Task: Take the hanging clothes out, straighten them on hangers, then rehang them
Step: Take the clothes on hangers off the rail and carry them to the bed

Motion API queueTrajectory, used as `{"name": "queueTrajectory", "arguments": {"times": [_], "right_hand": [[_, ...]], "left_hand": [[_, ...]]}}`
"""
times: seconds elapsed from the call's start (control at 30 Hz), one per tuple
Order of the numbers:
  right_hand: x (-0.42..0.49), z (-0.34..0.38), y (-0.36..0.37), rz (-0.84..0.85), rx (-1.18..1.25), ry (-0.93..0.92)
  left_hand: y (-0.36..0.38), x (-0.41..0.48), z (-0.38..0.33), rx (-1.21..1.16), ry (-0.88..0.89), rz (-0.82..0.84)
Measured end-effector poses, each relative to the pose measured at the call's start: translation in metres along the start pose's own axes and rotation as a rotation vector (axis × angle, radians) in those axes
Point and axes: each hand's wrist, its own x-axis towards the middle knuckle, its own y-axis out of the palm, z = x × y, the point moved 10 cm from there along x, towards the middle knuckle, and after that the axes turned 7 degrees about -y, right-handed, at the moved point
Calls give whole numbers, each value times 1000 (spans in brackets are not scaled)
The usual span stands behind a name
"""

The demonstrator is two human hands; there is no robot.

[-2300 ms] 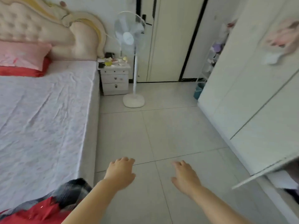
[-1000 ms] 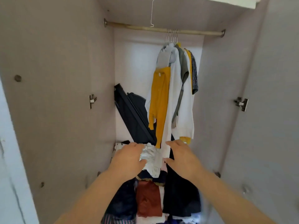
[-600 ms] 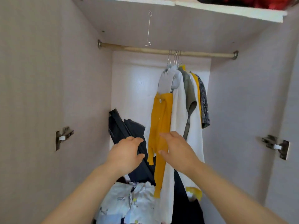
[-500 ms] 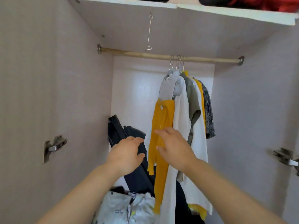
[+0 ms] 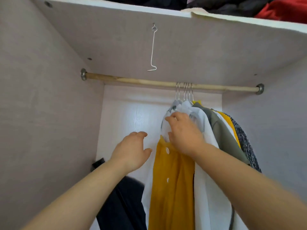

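Note:
Several garments hang bunched on metal hanger hooks from a wooden rod inside an open wardrobe. Frontmost is a mustard-yellow garment with white buttons and a pale grey-white top part. Behind it hang a white garment, an olive one and a grey knit one. My right hand rests on the frontmost garment's shoulder just below the hooks, fingers bent over the pale fabric. My left hand hovers open to the left of the yellow garment, touching nothing.
A bent wire hook dangles from the shelf above the rod. Dark and red clothes lie on top of that shelf. A dark object leans in the lower left of the wardrobe. Wardrobe walls close in left and right.
Both hands have risen inside the wardrobe. My right hand moved from the yellow garment's middle up to its shoulder near the hooks; my left hand followed upward beside it.

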Motion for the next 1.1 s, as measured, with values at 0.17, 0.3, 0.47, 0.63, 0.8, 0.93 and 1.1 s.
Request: {"name": "queueTrajectory", "arguments": {"times": [0.17,0.3,0.47,0.63,0.8,0.93,1.1], "right_hand": [[60,-34,6,-87,-134,19],[71,-64,15,-110,-164,17],[65,-121,21,-198,-137,183],[70,-155,36,-270,-81,237],[86,-158,40,-385,12,154],[91,-157,40,-458,-1,75],[105,-146,26,-533,36,12]], "left_hand": [[9,62,7,30,58,-37],[18,92,3,13,93,-63],[33,115,-7,-1,136,-93],[29,133,-19,23,147,-218],[17,156,-29,51,118,-307],[10,168,-24,25,32,-315],[-10,168,-20,32,36,-373]]}}
